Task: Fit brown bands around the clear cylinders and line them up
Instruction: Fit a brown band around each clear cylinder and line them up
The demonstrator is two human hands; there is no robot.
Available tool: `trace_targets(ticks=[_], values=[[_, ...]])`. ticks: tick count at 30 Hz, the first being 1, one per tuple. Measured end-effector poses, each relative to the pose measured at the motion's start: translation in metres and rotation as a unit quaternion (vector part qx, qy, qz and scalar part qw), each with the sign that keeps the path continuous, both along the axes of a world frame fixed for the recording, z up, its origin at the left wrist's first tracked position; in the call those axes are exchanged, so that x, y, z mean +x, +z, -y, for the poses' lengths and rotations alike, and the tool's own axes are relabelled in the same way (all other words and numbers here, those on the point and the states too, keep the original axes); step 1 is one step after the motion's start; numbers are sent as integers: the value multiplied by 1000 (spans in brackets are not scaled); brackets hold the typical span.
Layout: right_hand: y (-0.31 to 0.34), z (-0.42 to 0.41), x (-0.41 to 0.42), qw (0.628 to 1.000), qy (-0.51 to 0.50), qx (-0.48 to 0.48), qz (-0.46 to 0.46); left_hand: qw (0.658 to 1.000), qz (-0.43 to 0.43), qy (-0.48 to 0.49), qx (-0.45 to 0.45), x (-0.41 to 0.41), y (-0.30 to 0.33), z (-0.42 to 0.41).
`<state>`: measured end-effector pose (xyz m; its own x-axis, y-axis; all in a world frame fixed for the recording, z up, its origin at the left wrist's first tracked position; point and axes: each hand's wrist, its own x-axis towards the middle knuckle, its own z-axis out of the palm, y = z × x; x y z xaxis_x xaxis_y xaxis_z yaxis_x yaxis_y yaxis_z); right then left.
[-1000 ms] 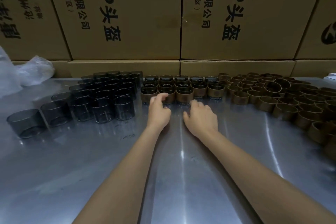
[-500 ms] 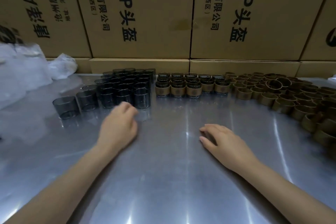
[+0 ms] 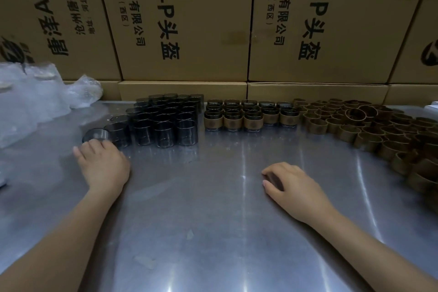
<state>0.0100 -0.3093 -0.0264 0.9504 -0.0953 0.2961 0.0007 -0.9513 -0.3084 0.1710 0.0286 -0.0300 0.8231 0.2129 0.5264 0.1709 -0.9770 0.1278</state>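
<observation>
Printed cardboard boxes (image 3: 184, 21) wall the far edge of a scuffed, shiny metal surface (image 3: 213, 232). Clear cylinders (image 3: 166, 121) cluster far left, banded cylinders (image 3: 248, 115) mid-edge, loose brown bands (image 3: 369, 125) right. The left hand (image 3: 104, 166) reaches an outlying cylinder (image 3: 96, 135), grip hidden; the right hand (image 3: 294, 185) rests loosely curled, holding nothing.

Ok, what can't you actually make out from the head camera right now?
- Left hand: fingertips hidden behind the knuckles, so contact with the nearest clear cylinder is unclear.
- Back rows of banded cylinders: hidden by the front row.
- Brown bands: pile cut off by the right edge.
- Band logos: too small.
</observation>
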Motion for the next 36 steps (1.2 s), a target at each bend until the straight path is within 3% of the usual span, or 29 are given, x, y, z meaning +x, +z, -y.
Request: trace_targets(ticks=[3,6,9,13,18,21,24,26,29,33,36], values=[[1,-1,0,1000,1,1,0,997,-56,3,57,-14,5,8],[2,-2,-1,1000,1,1,1,996,-18,-54,76,-34,9,24],[2,-2,-2,1000,1,-1,1,986,7,-153,61,-64,11,53],[1,1,0,1000,7,5,-10,944,-16,-329,9,-108,11,100],[6,7,2,982,12,186,-42,846,-50,-512,-140,-131,5,170],[5,12,6,925,41,377,-10,809,-110,-510,-270,-128,8,206],[4,14,9,879,50,468,80,773,-165,-476,-385,-117,8,217],[3,17,9,873,30,463,152,765,-146,-449,-439,-113,5,218],[2,21,8,904,4,378,200,788,-112,-447,-407,-114,1,219],[0,15,8,959,15,222,176,784,-115,-500,-350,-112,0,219],[-2,15,11,971,4,201,131,797,-124,-490,-329,-110,-2,218]])
